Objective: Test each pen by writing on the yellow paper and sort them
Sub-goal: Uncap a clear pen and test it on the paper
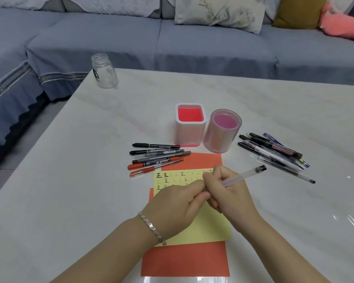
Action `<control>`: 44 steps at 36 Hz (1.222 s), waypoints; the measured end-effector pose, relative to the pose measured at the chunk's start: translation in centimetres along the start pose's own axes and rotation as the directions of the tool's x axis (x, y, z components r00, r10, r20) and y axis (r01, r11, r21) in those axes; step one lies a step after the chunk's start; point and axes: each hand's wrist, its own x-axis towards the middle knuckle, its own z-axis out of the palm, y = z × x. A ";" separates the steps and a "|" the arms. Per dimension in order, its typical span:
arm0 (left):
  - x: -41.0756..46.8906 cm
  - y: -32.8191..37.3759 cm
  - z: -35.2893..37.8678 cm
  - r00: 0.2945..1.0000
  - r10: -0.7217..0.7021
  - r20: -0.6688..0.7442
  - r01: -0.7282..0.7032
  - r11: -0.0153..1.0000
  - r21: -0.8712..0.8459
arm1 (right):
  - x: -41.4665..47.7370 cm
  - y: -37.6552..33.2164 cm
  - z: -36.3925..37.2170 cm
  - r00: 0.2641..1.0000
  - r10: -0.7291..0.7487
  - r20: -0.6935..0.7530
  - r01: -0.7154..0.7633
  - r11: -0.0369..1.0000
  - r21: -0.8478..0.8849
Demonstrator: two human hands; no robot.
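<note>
A row of black, grey and red pens (157,158) is lying on the bench (70,180) at left. The left hand (178,203) is curling its fingers, pinching the near end of the clear pen (243,175) just above the yellow paper (202,225). The right hand (231,193) is gripping the barrel, fingers wrapped tight. A heap of pens (274,154) is lying at far right.
</note>
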 end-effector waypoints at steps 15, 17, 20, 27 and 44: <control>-2.5 -5.5 -0.3 0.831 -0.500 -0.245 0.542 0.827 0.152 | -0.2 4.8 -4.5 0.994 -0.091 -0.067 0.053 0.900 -0.433; -3.5 -7.5 0.0 0.814 -0.524 -0.250 0.577 0.779 0.244 | -0.3 6.0 -5.2 0.995 -0.054 0.085 0.098 0.716 -0.691; -4.5 -9.6 0.6 0.854 -0.460 -0.244 0.521 0.751 0.407 | -0.4 7.6 -5.1 0.964 0.056 0.260 0.204 0.474 -0.857; -4.3 -9.1 2.0 0.855 -0.314 -0.413 0.493 0.742 0.455 | -0.1 8.7 -4.1 0.942 0.106 0.319 0.257 0.381 -0.888; -1.7 -8.0 6.0 0.973 -0.164 0.161 0.054 0.844 0.534 | 2.1 5.8 -5.3 0.967 -0.091 -0.238 0.039 0.976 -0.215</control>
